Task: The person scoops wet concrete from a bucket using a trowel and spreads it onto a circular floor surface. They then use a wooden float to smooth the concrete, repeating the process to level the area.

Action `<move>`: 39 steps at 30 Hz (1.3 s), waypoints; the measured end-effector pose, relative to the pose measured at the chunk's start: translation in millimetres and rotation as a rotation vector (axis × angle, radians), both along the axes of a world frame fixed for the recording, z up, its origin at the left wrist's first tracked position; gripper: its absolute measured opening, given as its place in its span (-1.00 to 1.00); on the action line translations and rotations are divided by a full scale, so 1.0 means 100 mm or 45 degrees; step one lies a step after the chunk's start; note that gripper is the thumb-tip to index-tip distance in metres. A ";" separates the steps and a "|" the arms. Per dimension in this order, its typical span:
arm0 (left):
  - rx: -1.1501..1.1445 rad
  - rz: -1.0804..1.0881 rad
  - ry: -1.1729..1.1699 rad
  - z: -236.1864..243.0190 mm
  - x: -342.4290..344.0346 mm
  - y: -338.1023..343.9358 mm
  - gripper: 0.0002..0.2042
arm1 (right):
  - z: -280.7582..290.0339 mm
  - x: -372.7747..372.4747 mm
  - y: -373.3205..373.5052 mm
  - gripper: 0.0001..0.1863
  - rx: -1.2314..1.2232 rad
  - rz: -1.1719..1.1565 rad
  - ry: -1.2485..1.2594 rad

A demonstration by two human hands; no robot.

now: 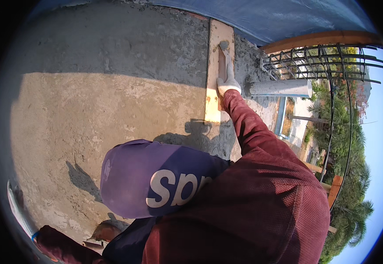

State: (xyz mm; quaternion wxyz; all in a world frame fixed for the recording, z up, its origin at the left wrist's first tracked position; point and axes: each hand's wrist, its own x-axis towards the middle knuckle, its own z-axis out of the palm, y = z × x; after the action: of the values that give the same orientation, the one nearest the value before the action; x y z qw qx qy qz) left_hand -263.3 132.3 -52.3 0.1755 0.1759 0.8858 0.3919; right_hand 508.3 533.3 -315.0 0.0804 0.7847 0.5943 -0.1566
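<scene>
The right hand (229, 81) seems to steady the wooden plank (213, 111) near the concrete floor's (81, 114) right edge; shifting it calls for even pressure. Its grip, and the left hand's (19, 213), I cannot tell.

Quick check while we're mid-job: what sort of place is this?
Most likely an outdoor building site: bare rebar sticks out at the right, a white pipe lies close by it, and a broad, rough concrete or mortar surface spreads across the left.
</scene>
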 end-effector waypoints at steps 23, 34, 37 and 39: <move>-0.236 0.045 -0.074 0.14 -0.49 -0.49 -0.45 | 0.06 0.21 -0.05 -0.21 -0.103 -0.440 0.088; -0.200 -0.263 -0.089 0.11 0.05 0.41 -0.49 | 0.05 0.18 -0.23 -0.13 -0.132 -0.249 0.113; -0.122 -0.364 -0.045 0.03 0.10 0.49 -0.49 | 0.33 -0.06 -0.29 -0.20 -0.230 -0.050 0.182; -0.146 -0.573 -0.033 0.00 0.19 0.28 -0.50 | 0.46 -0.25 -0.85 -0.24 -0.330 0.100 0.263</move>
State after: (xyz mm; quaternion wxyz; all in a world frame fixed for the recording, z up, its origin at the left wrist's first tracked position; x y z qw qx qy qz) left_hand -243.9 160.3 -52.4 0.2798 0.3537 0.8427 0.2942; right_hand 482.8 448.4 -268.6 0.1255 0.7238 0.6044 -0.3082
